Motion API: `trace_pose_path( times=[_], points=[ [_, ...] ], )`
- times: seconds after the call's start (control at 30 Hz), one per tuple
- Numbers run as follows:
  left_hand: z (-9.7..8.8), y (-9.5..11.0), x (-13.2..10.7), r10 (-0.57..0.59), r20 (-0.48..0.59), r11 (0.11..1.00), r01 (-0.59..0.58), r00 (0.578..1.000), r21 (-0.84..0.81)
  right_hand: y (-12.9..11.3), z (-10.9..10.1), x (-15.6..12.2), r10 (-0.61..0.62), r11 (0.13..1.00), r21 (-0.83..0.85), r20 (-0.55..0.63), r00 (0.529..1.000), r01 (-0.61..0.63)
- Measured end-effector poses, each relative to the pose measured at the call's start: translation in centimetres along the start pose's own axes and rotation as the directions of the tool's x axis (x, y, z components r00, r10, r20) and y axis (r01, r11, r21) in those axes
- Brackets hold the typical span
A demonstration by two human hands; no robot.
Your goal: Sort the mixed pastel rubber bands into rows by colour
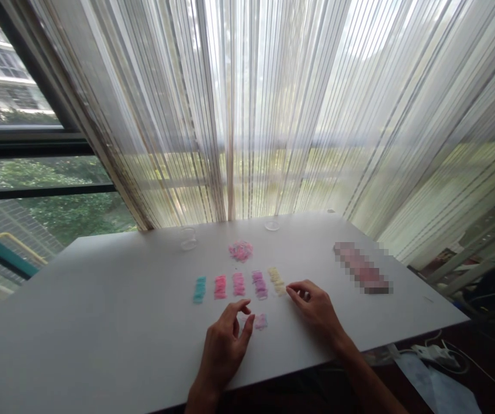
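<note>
On the white table (pixel 101 310) lie five short rows of small beads: teal (pixel 200 289), red-pink (pixel 220 287), pink (pixel 239 284), purple (pixel 259 284) and pale yellow (pixel 277 281). A mixed pink heap (pixel 241 250) lies behind them. My left hand (pixel 225 342) rests with its fingers curled, thumb and forefinger apart, beside a small pink-lilac cluster (pixel 260 321). My right hand (pixel 314 307) lies with fingertips pinched next to the yellow row's near end; what it pinches is too small to see.
Two clear round lids or dishes (pixel 188 238) (pixel 272 224) stand near the table's far edge. A blurred-out pink strip (pixel 362 268) lies at the right. Sheer striped curtains (pixel 273 115) hang behind the table. Cables and blue cloth lie on the floor at the right.
</note>
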State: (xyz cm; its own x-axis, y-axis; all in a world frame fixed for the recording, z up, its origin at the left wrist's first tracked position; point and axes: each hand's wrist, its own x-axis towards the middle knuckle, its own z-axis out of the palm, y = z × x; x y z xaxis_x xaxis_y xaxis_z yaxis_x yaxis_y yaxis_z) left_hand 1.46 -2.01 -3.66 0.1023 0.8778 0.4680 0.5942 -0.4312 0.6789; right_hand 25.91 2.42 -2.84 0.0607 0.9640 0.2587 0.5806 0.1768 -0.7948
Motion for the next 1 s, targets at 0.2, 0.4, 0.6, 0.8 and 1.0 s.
trace_pose_path(
  times=[0.2,0.4,0.6,0.8,1.0],
  points=[
    [0.0,-0.1,0.1,0.005,0.024,1.0,-0.005,1.0,0.016,0.2,0.4,0.2,-0.022,0.999,-0.036,-0.021,1.0,0.021],
    [-0.1,0.3,0.4,-0.051,-0.004,0.999,0.051,0.999,-0.002,0.6,0.5,-0.1,-0.057,0.997,-0.057,-0.082,0.995,0.052],
    [-2.7,-0.9,0.6,-0.07,0.017,0.994,0.068,0.997,0.087,0.4,0.3,-0.4,-0.184,0.981,-0.086,-0.113,0.976,0.175],
    [-5.0,-1.6,0.3,-0.095,0.179,0.981,0.061,0.979,0.183,-1.9,1.6,-2.1,-0.356,0.934,-0.026,0.045,0.933,0.357],
    [-4.4,-0.9,0.5,-0.082,0.28,0.976,0.02,0.956,0.217,-2.5,3.2,-3.3,-0.393,0.919,0.045,0.158,0.906,0.391]
  ],
)
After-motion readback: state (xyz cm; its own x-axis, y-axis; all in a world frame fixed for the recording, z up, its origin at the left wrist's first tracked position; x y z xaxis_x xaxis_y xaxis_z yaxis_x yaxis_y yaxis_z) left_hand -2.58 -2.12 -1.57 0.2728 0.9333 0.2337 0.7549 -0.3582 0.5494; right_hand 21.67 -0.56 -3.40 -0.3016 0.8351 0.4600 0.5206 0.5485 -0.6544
